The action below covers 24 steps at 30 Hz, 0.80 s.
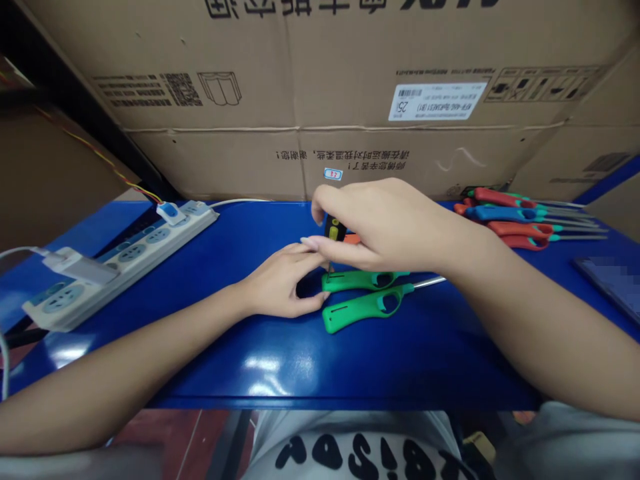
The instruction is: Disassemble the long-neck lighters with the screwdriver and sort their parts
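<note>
My right hand (395, 223) is closed around a screwdriver (335, 231) with a black and yellow handle. It stands upright, its thin shaft pointing down at the butt end of a green gas lighter (350, 281). Thumb and fingers of my left hand (280, 283) grip that same end and press it to the blue table. A second green gas lighter (355, 313) lies just in front, loose, with its metal tube pointing right. Behind the screwdriver, part of an orange piece (353, 238) shows; my right hand hides the rest.
A white power strip (150, 241) with plugs lies at the left. Several red and blue gas lighters (520, 217) are piled at the back right, near a dark flat device (610, 287). A large cardboard box (225, 153) walls off the back of the blue table (240, 367).
</note>
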### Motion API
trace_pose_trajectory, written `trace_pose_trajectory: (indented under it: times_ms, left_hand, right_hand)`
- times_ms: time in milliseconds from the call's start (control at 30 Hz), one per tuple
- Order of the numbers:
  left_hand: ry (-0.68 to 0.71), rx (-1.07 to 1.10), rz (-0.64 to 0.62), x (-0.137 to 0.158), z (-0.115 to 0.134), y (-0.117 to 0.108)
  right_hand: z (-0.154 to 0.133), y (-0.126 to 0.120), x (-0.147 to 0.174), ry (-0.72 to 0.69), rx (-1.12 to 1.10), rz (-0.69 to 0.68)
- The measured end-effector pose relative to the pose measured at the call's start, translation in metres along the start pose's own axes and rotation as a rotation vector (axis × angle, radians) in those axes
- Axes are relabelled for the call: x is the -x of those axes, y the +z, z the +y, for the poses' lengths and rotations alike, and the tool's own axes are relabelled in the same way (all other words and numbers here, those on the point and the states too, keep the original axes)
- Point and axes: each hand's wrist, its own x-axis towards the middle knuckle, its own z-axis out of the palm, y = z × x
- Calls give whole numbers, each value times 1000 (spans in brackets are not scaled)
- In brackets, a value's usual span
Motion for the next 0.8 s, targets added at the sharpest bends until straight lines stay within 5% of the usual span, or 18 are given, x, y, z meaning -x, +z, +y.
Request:
trace_pose_trajectory:
  times_ms: [367,800]
  left_hand:
    - [-126,75,-54,-1,17,9]
    - [-80,59,-60,0,17,8]
  right_hand:
    - [4,1,0,-5,-31,-17]
    - [5,2,2,-29,-77,-17]
